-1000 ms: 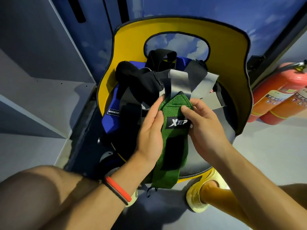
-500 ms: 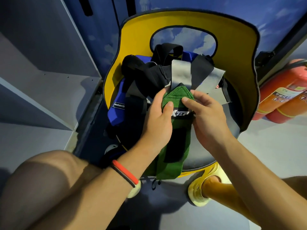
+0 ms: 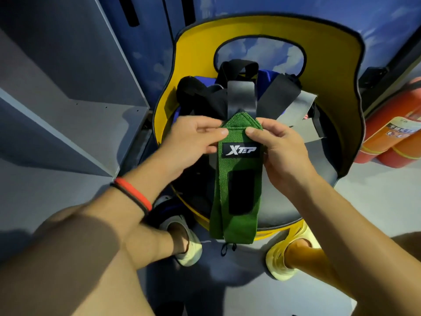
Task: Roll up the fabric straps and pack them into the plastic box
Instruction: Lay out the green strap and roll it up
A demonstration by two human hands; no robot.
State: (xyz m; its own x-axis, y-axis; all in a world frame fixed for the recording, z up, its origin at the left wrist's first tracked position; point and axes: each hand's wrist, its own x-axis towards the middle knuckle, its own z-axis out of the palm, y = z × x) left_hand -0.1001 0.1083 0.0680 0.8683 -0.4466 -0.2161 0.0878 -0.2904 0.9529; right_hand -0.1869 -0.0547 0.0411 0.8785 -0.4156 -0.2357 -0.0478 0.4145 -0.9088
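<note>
I pinched the far end of the green strap (image 3: 237,179) with both hands, my left hand (image 3: 193,140) on its left edge and my right hand (image 3: 280,147) on its right, thumbs on top. I judged this would let me turn that end over squarely and start a tight roll. The strap lay along the seat of the yellow chair (image 3: 337,76), its tail hanging over the chair's front edge. The other straps (image 3: 241,96) were heaped at the chair's back. No plastic box showed.

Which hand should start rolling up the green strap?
Right, but only just. Both the right hand and left hand pinch the strap's top end. The right hand also lies along its edge, so it could curl the end over while the left steadies.
</note>
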